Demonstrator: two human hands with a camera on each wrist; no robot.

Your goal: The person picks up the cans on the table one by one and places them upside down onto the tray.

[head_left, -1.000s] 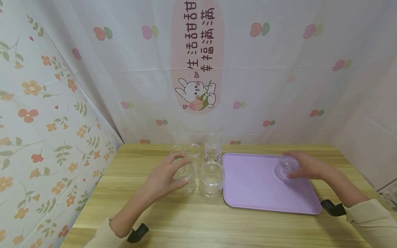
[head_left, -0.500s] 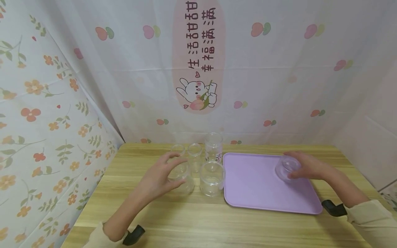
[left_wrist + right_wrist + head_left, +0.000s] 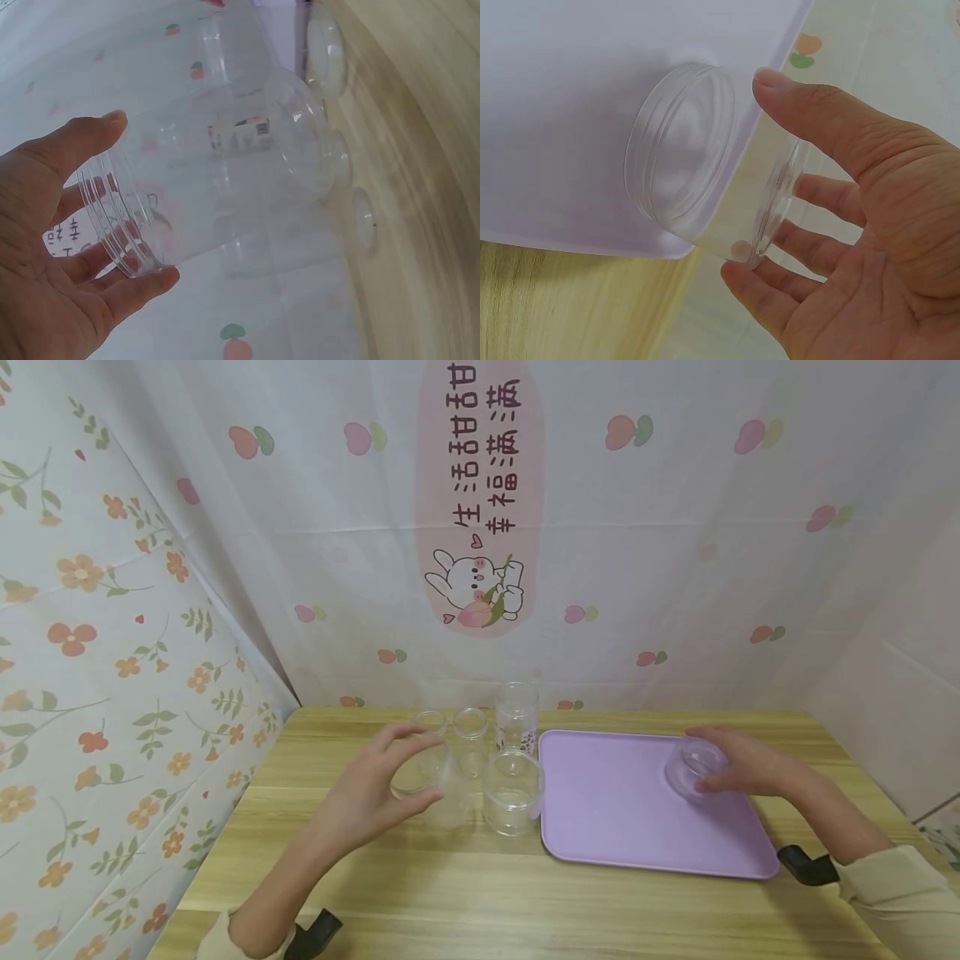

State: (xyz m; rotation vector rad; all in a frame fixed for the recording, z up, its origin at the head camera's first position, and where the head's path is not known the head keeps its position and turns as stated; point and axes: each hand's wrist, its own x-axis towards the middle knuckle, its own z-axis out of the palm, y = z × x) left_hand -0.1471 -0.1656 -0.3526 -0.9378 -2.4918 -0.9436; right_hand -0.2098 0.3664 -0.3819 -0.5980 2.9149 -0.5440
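Note:
My left hand (image 3: 363,797) grips a clear plastic jar (image 3: 202,172) by its threaded rim, thumb on one side and fingers on the other. In the head view this jar leans, its mouth toward the palm. My right hand (image 3: 742,760) holds a shorter clear jar (image 3: 697,157) around its base end. That jar stands upside down at the right of the purple tray (image 3: 630,827), threaded mouth against the tray. To the right of the left hand is a wide clear jar (image 3: 512,793), upright on the table.
Behind the left hand stand two slim clear jars, one of them the nearer-to-middle slim jar (image 3: 471,743). A tall jar with a printed pattern (image 3: 516,718) stands by the tray's back left corner. A patterned curtain (image 3: 660,568) hangs along the table's (image 3: 480,902) back edge.
My left hand has moved left and a little toward me, and the jar in it has come along and tilted. The right hand and its jar have stayed in place.

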